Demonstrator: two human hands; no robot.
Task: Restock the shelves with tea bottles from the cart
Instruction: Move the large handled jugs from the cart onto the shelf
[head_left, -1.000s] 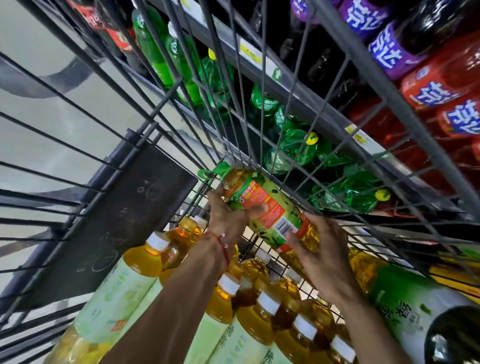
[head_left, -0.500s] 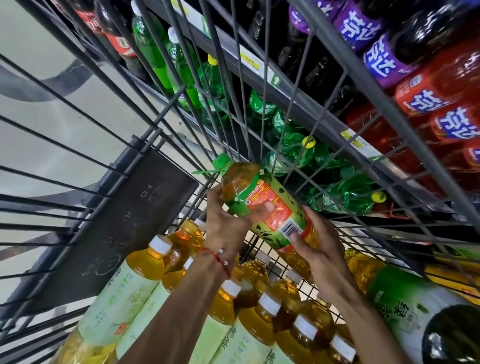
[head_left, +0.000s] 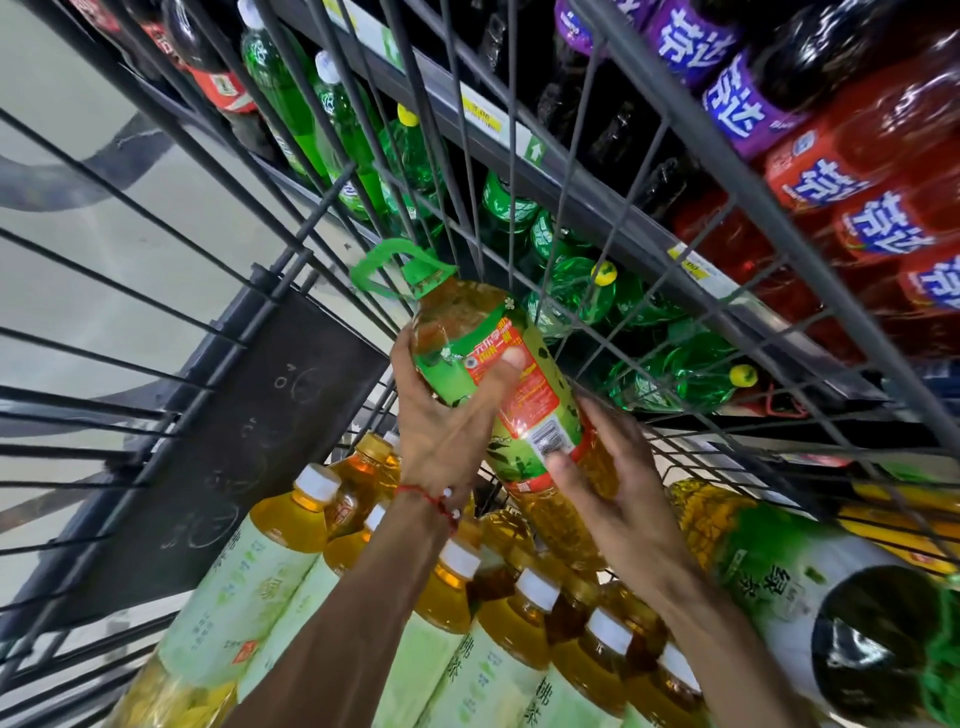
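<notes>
Left hand (head_left: 447, 431) grasping the tea bottle (head_left: 498, 374) at its label, right hand (head_left: 618, 483) cupping its base, green cap toward 11 o'clock, above white-capped bottles (head_left: 291, 561) in the cart (head_left: 291, 395).

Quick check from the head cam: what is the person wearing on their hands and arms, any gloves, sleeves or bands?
No gloves and no sleeves in view: both forearms are bare. The left hand has a thin red thread bracelet with small white beads at the wrist. The right hand shows nothing worn.
</notes>
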